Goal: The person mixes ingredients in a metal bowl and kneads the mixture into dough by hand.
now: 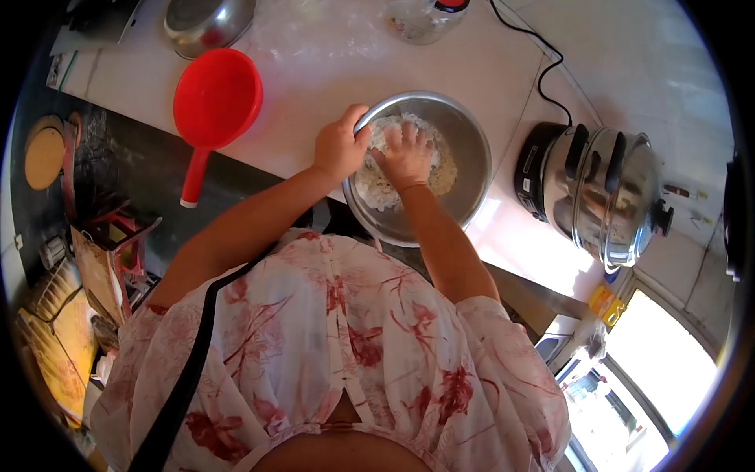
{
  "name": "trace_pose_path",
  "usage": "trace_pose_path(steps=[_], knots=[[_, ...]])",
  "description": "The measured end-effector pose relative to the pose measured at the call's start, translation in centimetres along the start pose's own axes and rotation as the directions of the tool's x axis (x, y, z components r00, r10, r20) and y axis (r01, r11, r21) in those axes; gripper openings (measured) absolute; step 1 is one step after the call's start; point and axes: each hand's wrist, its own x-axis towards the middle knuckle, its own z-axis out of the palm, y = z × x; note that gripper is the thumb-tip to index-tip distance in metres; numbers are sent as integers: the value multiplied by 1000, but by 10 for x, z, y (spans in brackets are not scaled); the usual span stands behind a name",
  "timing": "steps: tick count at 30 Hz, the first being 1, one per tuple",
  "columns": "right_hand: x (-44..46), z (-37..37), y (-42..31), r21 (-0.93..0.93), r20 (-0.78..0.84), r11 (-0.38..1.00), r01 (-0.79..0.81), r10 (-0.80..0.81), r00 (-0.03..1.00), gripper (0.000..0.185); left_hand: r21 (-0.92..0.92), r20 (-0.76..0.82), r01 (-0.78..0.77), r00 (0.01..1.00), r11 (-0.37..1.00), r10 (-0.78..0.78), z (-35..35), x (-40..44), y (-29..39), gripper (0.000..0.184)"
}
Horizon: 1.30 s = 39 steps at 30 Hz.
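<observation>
A wide metal bowl stands at the counter's front edge with white flour and clumpy, yellowish dough inside. My left hand is closed on the bowl's left rim, thumb toward the inside. Inside the bowl, my right hand lies palm down on the floury mix with its fingers spread. White flour coats those fingertips. What lies under the palm is hidden.
Left of the bowl, a red plastic ladle rests with its handle past the counter edge. Behind are a metal basin, clear plastic film and a glass jar. A lidded electric steamer stands right, its black cord trailing back.
</observation>
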Motion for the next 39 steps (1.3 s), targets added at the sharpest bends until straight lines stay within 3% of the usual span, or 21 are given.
trace_pose_path(steps=[5,9,11,15,17,18,19,21,26,30,32,33,39], knots=[[20,2,16,150,-191,983,106,-76,979,46,4,-13,-43,999,999,43,-2,3,1,23],[17,4,17,154,-248,983,99,-58,967,46,-22,-14,-16,1000,1000,15,-1,3,-1,23],[19,4,19,272,-157,960,68,-25,987,49,-43,-23,-22,1000,999,21,0,8,-3,23],[-19,-21,15,349,-173,937,-32,98,980,53,23,23,9,1000,1000,-10,-9,18,-3,26],[-37,-34,31,480,-37,874,-79,110,993,54,-6,46,0,999,1000,0,-11,25,-7,26],[-35,-39,34,297,111,925,-238,214,970,51,-6,45,-2,999,1000,3,-13,28,-6,26],[-29,-37,33,297,109,925,-239,215,970,51,3,58,-10,998,1000,10,-15,29,-5,27],[-5,-28,29,488,-149,869,-81,175,973,53,10,68,-20,998,1000,19,-14,31,-5,27],[-22,-11,3,223,-102,967,121,-100,990,56,26,73,-44,996,999,43,-14,32,-9,28],[-21,3,-9,82,-43,997,-9,13,999,46,37,153,-13,988,999,7,-20,34,-1,26],[-6,8,-3,32,-220,995,94,-85,972,33,107,103,-153,984,982,142,-19,34,-4,25],[3,8,0,-6,-309,990,139,-134,941,29,108,110,-145,985,984,133,-18,34,-4,25],[29,7,2,158,-231,980,121,-82,969,30,96,127,-166,980,982,153,-19,35,-5,25]])
